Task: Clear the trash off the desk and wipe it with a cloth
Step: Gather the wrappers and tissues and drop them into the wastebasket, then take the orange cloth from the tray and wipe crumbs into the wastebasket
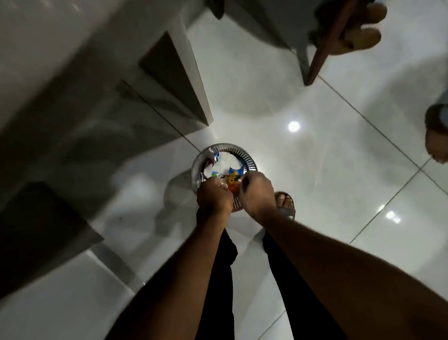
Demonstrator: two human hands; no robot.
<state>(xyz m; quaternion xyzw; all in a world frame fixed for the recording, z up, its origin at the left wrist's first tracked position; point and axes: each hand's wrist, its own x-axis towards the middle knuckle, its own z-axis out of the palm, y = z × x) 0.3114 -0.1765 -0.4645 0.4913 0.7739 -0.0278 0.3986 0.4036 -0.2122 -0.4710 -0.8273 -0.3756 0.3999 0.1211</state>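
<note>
Two bare forearms reach from the bottom of the frame up to its centre, over black trouser legs. The left hand (213,196) and the right hand (257,192) meet side by side above the near rim of a round wire-mesh metal wastebasket (245,157) standing on the glossy white tiled floor (321,181). Both hands are curled closed, fingers (225,187) bunched on a colourful foil wrapper (231,179) pinched between them at the bin's mouth. Beyond the hands, inside the basket, lie crumpled white paper (225,164) and silvery foil (209,159). Just right of the basket, a sandalled foot (284,203) shows under the right wrist. Further up, at the left of the frame, stands the pale grey desk (67,74), its panel leg reaching the floor near the bin; the picture there is blurred. At upper right a brown wooden chair leg (325,49) slants down beside another person's bare feet (360,35), with one more foot at the right edge.
</note>
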